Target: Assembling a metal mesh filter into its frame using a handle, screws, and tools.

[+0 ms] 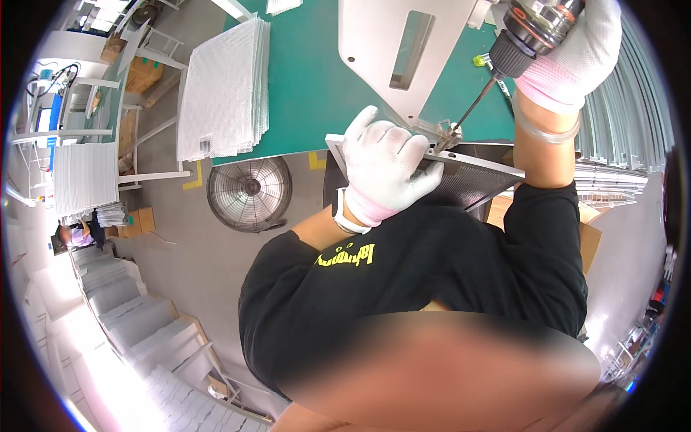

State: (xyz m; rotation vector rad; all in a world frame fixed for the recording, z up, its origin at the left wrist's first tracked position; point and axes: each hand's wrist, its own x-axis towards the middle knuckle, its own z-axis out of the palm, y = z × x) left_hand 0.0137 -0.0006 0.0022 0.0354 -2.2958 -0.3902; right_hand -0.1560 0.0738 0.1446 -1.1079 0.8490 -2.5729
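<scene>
At the green table (306,86), your left hand (389,162) clasps the probably light, stiff mesh panel (464,186) by its rim (497,165), your right hand (572,61) a drill (512,54).

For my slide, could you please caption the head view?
Left hand on a mesh panel, right hand holding a drill with its bit toward the panel's edge, at a green table.

Drill (520,50) — black, long thin bit (476,103) tilted down-left, upper right of frame. Panel (461,180) — dark mesh, pale-rimmed, slanting, just right of centre.
</scene>
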